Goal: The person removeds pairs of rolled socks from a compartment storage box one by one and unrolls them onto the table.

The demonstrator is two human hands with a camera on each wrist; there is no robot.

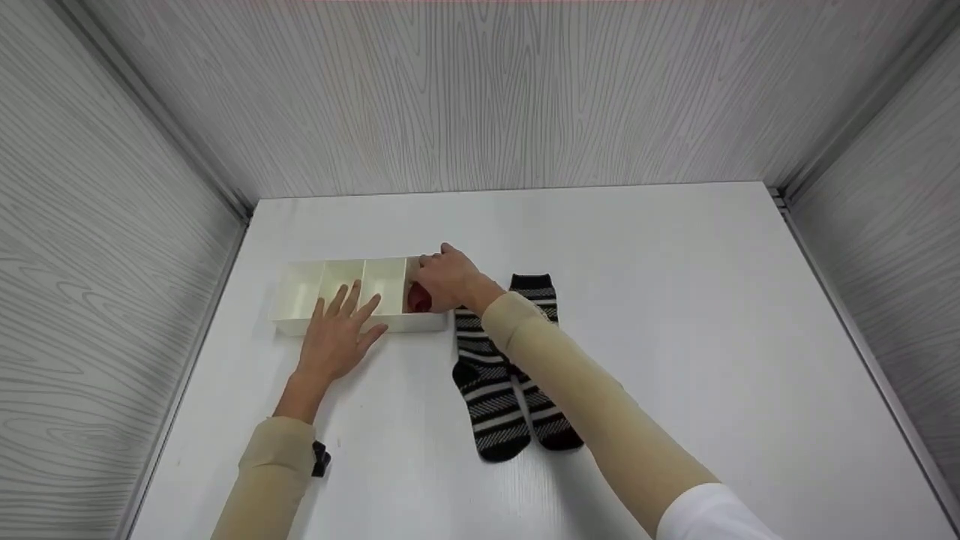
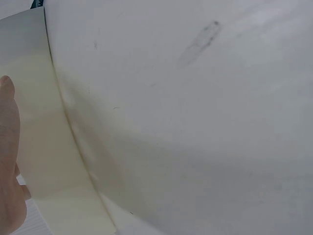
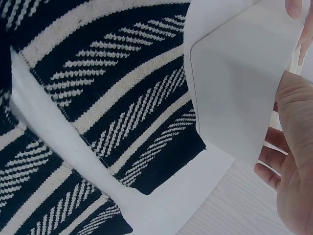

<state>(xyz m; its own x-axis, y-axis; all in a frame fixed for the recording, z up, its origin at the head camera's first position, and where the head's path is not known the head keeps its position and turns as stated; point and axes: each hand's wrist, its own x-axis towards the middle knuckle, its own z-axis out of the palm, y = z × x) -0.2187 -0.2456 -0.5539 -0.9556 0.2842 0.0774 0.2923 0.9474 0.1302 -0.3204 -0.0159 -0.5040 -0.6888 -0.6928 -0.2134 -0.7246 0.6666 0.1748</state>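
A long white divided box (image 1: 360, 323) lies at the left of the table. My left hand (image 1: 334, 341) rests across its front edge with the fingers spread and straight over the middle compartments. In the left wrist view, part of the left hand (image 2: 9, 161) lies against the box's side wall (image 2: 54, 127). My right hand (image 1: 448, 279) reaches over the box's right end. A dark red item (image 1: 419, 298) sits in that end compartment, partly under the right hand; its kind is unclear. In the right wrist view, bent fingers show beside the box's end wall (image 3: 234, 93); their contact with the red item is hidden.
Two black socks with white and grey stripes (image 1: 495, 405) lie flat beside the box's right end, partly under the right forearm. The white table (image 1: 675, 300) is bordered by pale wood-grain panels (image 1: 480, 97) at the back and sides.
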